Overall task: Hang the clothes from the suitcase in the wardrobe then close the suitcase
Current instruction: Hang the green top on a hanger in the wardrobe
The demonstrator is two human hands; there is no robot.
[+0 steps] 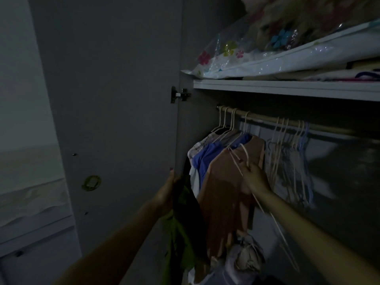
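I stand at the open wardrobe in dim light. My left hand (pixel 167 192) holds a dark green garment (pixel 185 227) that hangs down in front of the wardrobe's left side. My right hand (pixel 255 177) grips a pale empty hanger (pixel 244 155) off the rail, just in front of a brown top (pixel 224 194). The wooden rail (pixel 265 118) carries a brown top, a blue garment (pixel 207 155) and pale clothes at its left end. A bunch of empty hangers (pixel 287 140) hangs further right. The suitcase is out of view.
The wardrobe door (pixel 115 99) stands open on the left. A shelf (pixel 287 89) above the rail holds a flowered plastic bedding bag (pixel 267 56). Bundled pale fabric (pixel 246 258) lies low inside the wardrobe. A bed or mattress edge (pixel 30 192) shows at far left.
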